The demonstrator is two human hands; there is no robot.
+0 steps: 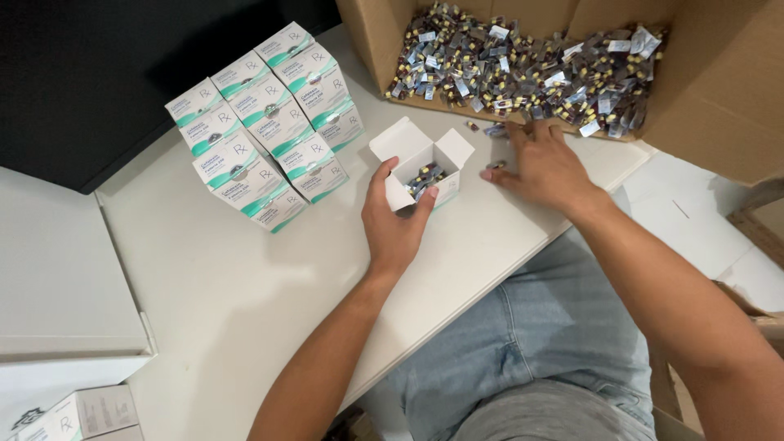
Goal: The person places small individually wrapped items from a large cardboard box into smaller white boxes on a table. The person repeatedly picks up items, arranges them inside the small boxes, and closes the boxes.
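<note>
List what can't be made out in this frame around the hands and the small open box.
Head view only:
- Small open box: its lower front is hidden by the left hand; the packets inside are too small to count.
- Right hand: its palm covers the table, so anything under it is hidden.
- Cardboard carton: cut off by the top and right edges.
- Stacked boxes: print too small to read.

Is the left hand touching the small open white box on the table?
Touching. The head view shows the left hand wrapped around the open white box, thumb on its near side and fingers on its left wall, with no gap between them.
</note>
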